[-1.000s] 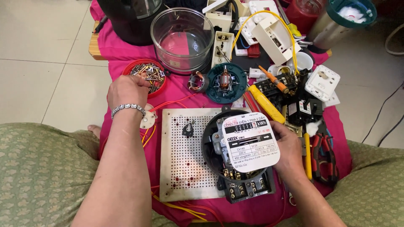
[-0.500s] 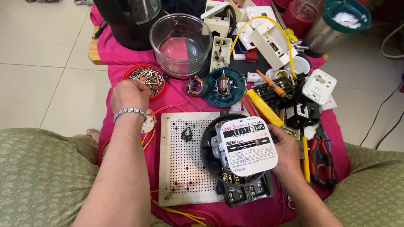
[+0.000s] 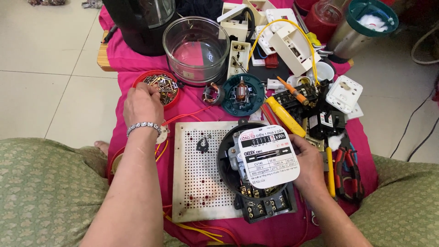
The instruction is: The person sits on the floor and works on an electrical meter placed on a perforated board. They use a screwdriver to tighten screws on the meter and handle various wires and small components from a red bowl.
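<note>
Electricity meter [image 3: 258,176], black-cased with a white faceplate, lies on the perforated white board [image 3: 196,169], steadied at its right edge by the right hand [image 3: 311,164], which grasps the housing. The left hand [image 3: 142,104] reaches into the red dish of small screws [image 3: 160,87], fingertips curled; whether it pinches one I cannot tell. A careless nudge could tip the shallow dish and scatter screws across the pink cloth [image 3: 137,64]. The meter could also slide off the board, gripped only from one side.

Hidden behind the left hand [image 3: 142,104]: near rim of the red dish [image 3: 157,87]; fingertips there impossible to make out.
</note>
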